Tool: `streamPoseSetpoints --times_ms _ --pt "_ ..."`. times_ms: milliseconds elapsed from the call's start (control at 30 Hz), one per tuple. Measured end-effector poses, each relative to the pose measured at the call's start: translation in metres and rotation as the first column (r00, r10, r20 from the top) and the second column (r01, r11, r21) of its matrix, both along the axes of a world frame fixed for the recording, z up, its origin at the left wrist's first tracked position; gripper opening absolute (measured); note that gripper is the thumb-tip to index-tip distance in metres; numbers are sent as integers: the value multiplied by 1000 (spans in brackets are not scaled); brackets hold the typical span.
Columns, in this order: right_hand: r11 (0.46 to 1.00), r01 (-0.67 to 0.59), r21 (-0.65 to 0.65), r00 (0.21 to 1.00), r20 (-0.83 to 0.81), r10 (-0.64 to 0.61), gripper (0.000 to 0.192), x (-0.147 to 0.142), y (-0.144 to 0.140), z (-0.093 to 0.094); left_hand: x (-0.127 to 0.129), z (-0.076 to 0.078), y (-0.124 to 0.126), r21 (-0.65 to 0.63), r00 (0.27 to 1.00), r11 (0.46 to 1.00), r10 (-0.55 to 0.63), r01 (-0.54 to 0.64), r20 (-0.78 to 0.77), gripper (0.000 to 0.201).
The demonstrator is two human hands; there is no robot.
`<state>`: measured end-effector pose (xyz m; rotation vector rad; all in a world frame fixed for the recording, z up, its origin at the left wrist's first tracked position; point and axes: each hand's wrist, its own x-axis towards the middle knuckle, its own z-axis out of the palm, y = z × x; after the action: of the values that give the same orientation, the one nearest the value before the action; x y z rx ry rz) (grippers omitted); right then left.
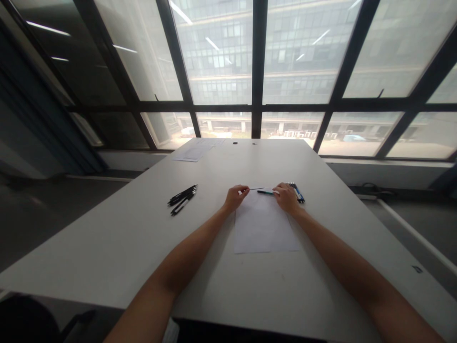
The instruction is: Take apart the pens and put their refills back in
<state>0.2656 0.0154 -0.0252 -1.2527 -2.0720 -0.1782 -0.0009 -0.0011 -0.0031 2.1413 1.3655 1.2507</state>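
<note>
Above the top edge of a white sheet of paper [266, 231], my left hand [237, 196] pinches a thin dark rod [257, 189] that looks like a pen refill and points to the right. My right hand [284, 196] is closed on a dark pen [264, 192], whose greenish tip end sticks out to the left, just below the rod. The rod and the pen lie close together; whether they touch I cannot tell. Several blue and black pens [297, 192] lie side by side just right of my right hand, which partly hides them.
Several black pens [183, 199] lie in a loose pile on the left of the white table [143, 247]. More sheets of paper [194, 151] rest at its far left corner. Beyond the far edge stand large windows [221, 52] with dark frames.
</note>
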Motion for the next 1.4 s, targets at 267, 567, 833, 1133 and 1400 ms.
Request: streamPoseSetpoints --times_ms 267,567,833,1133,1400 --pt "994 15 -113 997 79 -6 7 -4 -3 4 1 -2 1 6 999 1000 9 -9 51 21" --pt "991 -14 -131 1000 -12 13 16 -6 -4 8 1 -6 5 -19 981 999 38 -35 189 22" --pt "999 -17 -34 947 -322 5 18 -2 5 1 -2 -6 7 -41 949 991 132 -126 286 23" --pt "999 -21 34 939 -342 31 17 -1 7 0 -3 -8 7 -25 947 986 167 -167 273 21" --pt "999 -25 39 943 -330 36 17 0 7 0 -3 -11 8 19 964 986 158 -165 212 17"
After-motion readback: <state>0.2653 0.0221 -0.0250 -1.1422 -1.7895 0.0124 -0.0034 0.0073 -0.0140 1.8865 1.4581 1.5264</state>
